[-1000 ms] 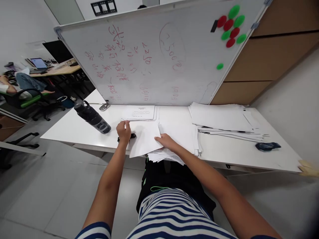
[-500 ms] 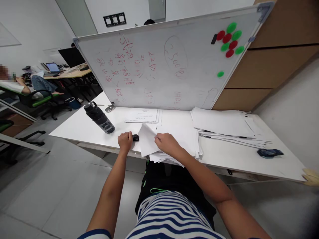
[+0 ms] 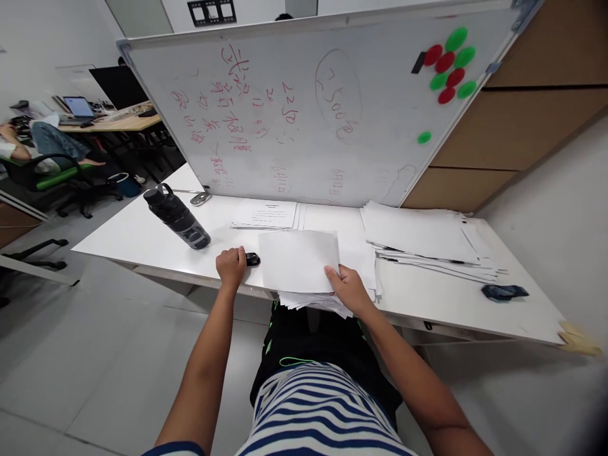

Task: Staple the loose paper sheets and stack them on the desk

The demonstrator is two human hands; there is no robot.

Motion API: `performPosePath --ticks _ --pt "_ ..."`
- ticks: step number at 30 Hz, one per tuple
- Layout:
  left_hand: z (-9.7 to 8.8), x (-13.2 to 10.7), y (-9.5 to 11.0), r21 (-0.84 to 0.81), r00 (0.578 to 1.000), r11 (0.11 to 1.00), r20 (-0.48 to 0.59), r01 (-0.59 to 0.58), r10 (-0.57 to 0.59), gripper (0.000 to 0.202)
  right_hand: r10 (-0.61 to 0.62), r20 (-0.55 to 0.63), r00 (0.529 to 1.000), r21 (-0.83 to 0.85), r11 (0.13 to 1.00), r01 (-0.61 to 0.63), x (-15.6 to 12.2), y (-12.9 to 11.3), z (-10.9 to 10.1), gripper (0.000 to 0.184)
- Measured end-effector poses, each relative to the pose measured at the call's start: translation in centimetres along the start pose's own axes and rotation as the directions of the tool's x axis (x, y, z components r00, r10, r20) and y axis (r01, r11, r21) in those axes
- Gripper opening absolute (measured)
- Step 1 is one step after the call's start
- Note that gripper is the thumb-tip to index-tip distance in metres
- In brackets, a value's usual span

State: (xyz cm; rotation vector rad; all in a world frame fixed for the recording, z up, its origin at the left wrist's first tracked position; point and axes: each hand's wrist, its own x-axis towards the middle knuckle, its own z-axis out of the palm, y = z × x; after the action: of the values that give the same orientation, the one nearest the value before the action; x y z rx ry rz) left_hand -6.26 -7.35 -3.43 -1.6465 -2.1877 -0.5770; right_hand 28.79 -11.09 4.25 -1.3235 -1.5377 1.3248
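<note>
My left hand (image 3: 230, 267) is closed around a black stapler (image 3: 253, 259), most of it hidden in the fist; only its rounded end sticks out to the right, close to the table's front edge. In my right hand (image 3: 350, 288) a white sheet of paper (image 3: 299, 259) is pinched at its right edge, thumb on top. The sheet lies nearly flat, its left edge just right of the stapler. Below it, a loose paper stack (image 3: 313, 301) overhangs the front edge of the white table (image 3: 418, 294).
A dark bottle (image 3: 178, 217) stands at left, near a small grey object (image 3: 200, 199). Printed sheets (image 3: 266, 214) lie by the whiteboard (image 3: 294, 126). Right are a larger paper pile (image 3: 418, 231) and a dark blue item (image 3: 504, 292). A person (image 3: 57, 142) sits far left.
The sheet in my right hand has gone from bent and raised to spread out nearly flat. My right hand has moved right and slightly down; the left keeps its hold on the stapler.
</note>
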Motion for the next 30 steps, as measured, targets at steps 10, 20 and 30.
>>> performPosePath --ticks 10,20,30 --pt "-0.2 0.0 0.1 -0.064 0.999 0.997 0.036 0.032 -0.030 0.048 0.068 -0.193 0.979 -0.216 0.970 -0.110 -0.8 0.2 -4.0 0.041" --pt "0.4 0.2 -0.2 -0.046 0.997 0.996 0.019 0.078 -0.078 0.051 0.138 -0.325 0.935 -0.748 0.567 -0.344 -0.3 1.8 -6.8 0.061" --pt "0.3 2.4 -1.3 0.087 0.987 0.983 -0.024 0.163 -0.161 0.051 0.041 -0.461 0.886 -0.771 0.476 -0.423 0.8 8.7 -11.3 0.055"
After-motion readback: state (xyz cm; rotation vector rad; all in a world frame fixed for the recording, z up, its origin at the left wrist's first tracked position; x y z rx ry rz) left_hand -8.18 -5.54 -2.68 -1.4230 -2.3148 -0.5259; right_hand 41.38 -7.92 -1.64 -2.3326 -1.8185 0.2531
